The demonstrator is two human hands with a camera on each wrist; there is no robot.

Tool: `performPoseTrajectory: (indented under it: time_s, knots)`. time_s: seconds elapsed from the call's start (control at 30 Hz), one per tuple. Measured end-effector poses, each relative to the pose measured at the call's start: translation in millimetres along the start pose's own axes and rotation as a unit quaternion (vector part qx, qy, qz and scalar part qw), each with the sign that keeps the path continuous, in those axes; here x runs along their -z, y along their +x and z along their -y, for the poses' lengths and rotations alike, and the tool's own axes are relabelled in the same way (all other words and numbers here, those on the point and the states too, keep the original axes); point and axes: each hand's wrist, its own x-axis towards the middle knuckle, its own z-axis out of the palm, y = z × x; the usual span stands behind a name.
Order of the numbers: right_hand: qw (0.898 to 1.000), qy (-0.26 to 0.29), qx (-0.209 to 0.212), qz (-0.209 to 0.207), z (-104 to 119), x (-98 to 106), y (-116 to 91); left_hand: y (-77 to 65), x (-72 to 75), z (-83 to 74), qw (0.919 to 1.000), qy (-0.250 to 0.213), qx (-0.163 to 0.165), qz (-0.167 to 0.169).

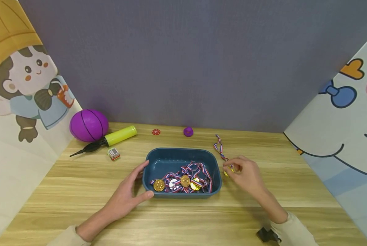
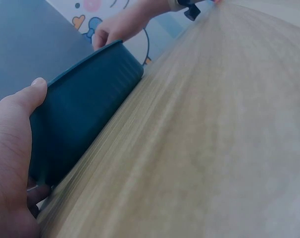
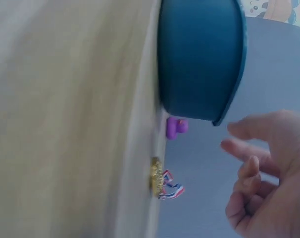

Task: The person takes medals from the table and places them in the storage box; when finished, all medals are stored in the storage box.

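A dark teal bin [image 1: 183,196] stands on the table. My left hand [image 1: 125,196] holds its left end, thumb on the near rim and fingers along the side. Inside the bin lie several medals [image 1: 185,181] with tangled red, white and blue ribbons. Right of the bin, one gold medal [image 3: 156,177] lies on the table, its striped ribbon [image 1: 218,145] trailing towards the wall. My right hand [image 1: 246,174] hovers over this medal. The right wrist view shows a gap between it and my loosely bent fingers, with nothing held.
At the back left lie a purple ball [image 1: 89,125] and a yellow-and-black hand pump [image 1: 120,135]. A small boxy item [image 1: 114,153] is in front of them. A red chip [image 1: 156,132] and a purple toy duck [image 1: 188,131] sit near the grey back wall [image 1: 183,68].
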Motion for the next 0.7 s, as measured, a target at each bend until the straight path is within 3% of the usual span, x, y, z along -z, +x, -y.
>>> performPoseTrajectory:
  time_s: [0.2,0.37,0.7]
  knots:
    - [0.997,-0.02,-0.081,0.005,-9.2,1.6,-2.0,0.1,0.1,-0.4,1.0,0.002,-0.001,0.0]
    - [0.99,-0.025,-0.133,0.046,-15.3,3.8,-1.7,0.1,0.1,-0.8,1.0,0.003,0.001,0.0]
    - [0.979,-0.028,-0.174,0.101,-33.3,0.9,-6.1,-0.5,0.2,-0.7,1.0,-0.004,0.003,0.001]
